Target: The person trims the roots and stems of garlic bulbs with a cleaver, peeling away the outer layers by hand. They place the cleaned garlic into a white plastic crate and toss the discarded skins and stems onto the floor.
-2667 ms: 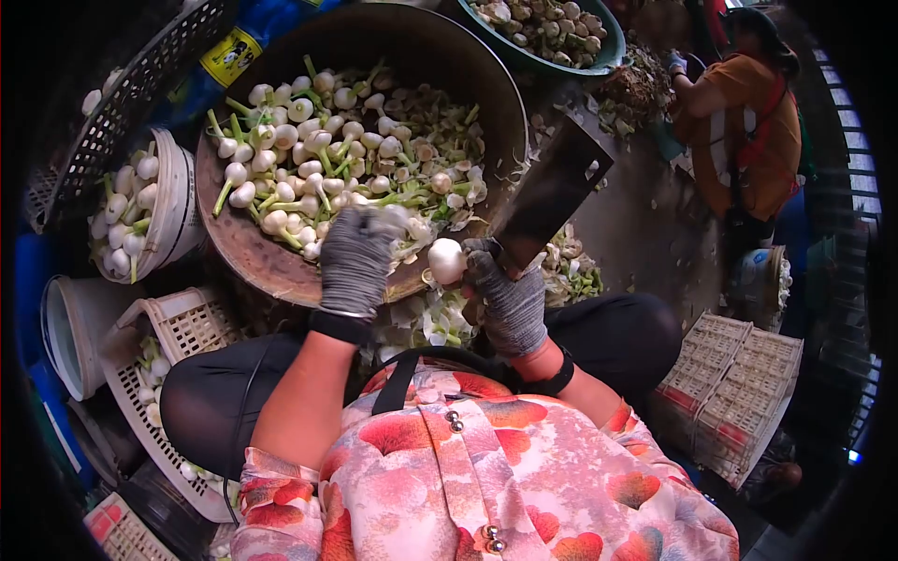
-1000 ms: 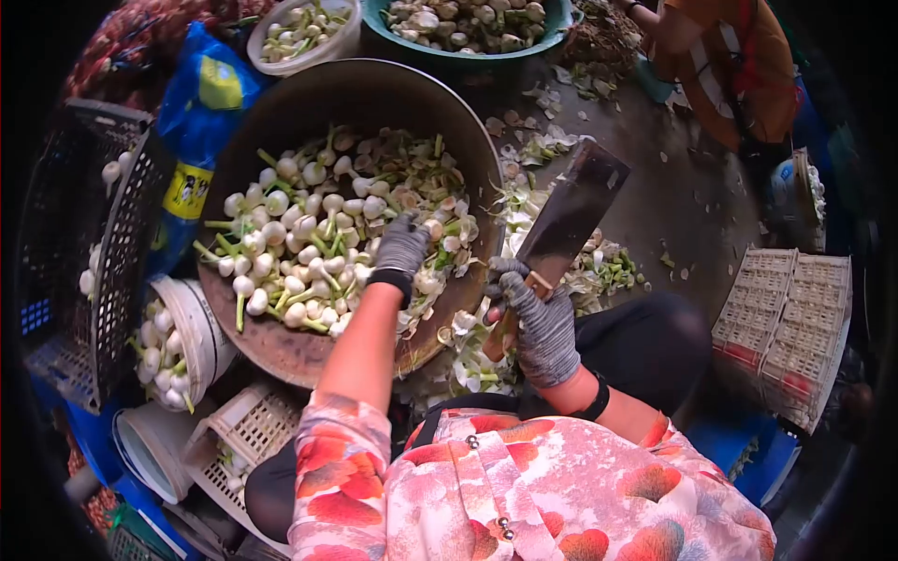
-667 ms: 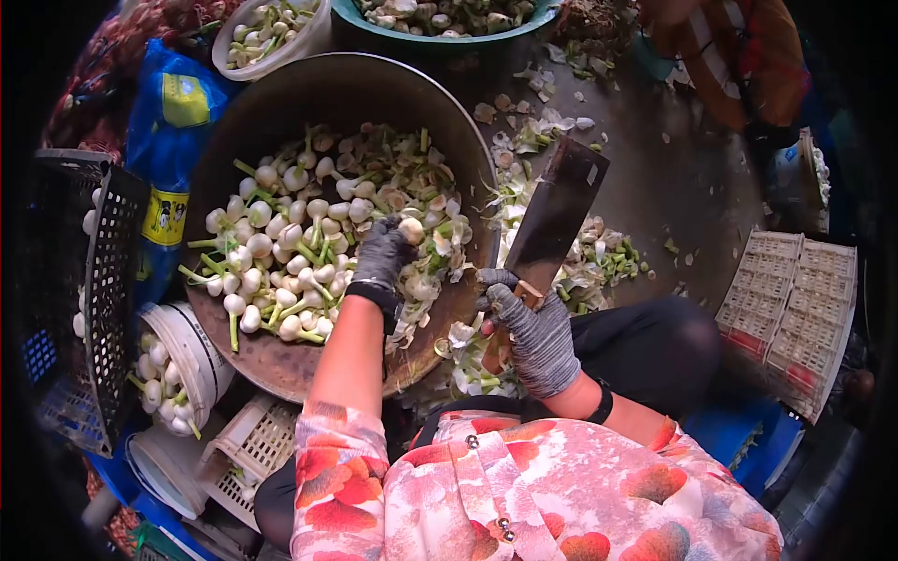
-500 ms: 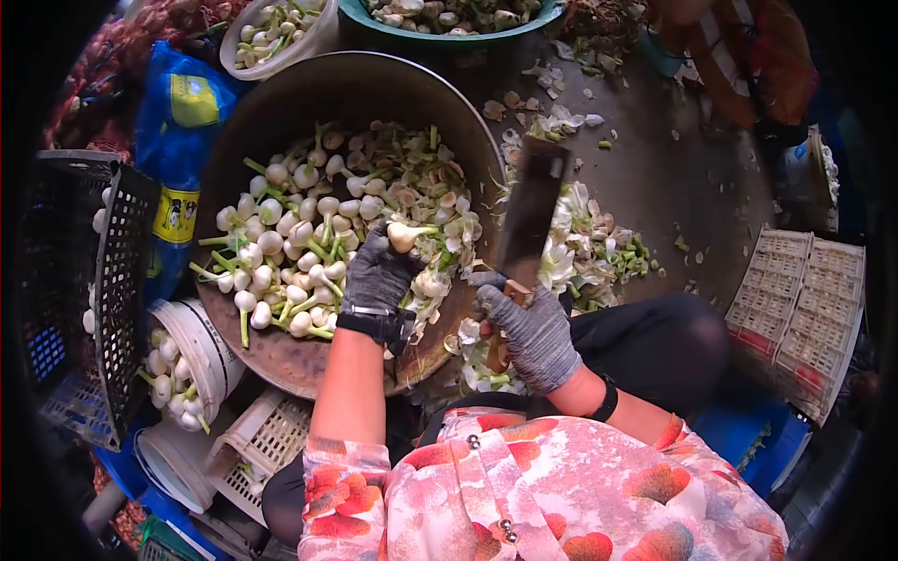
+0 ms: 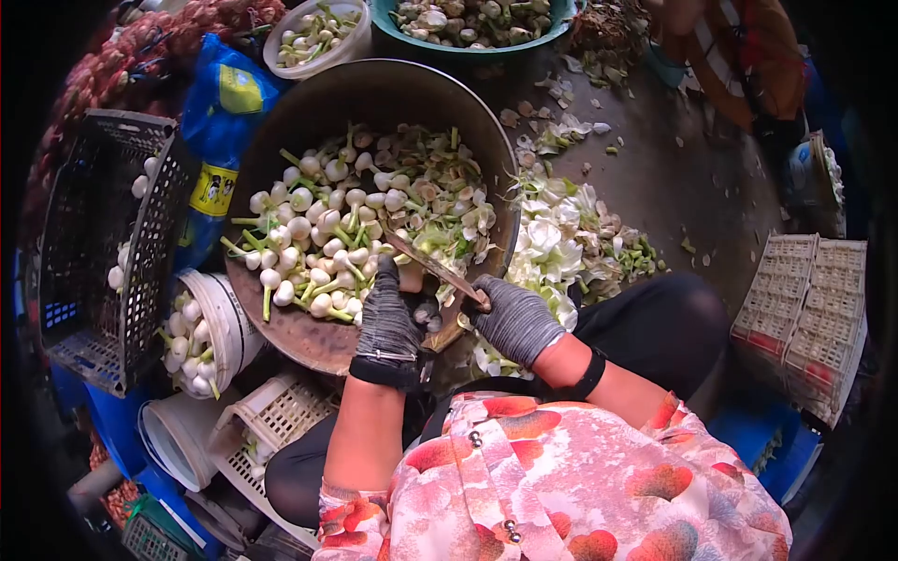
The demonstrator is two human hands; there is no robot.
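The gloved left hand point(image 5: 388, 316) closes round a bulb point(image 5: 411, 277), pinning it over the near rim of the wide pan point(image 5: 297, 338), seemingly so it lies steady under the blade; the right hand point(image 5: 513, 320) is wrapped tight on the cleaver point(image 5: 432, 267), edge turned down across that bulb; beyond, untrimmed bulbs point(image 5: 309, 234) fill the pan, with trimmings point(image 5: 561, 248) heaped on the floor point(image 5: 673, 178) to the right.

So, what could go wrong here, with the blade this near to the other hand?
1. The cleaver in the right hand crosses just above the left hand, which grips a bulb; a slip could cut that hand.
2. The cutting is at the rim of the pan, so the bulb might roll off among the scraps.
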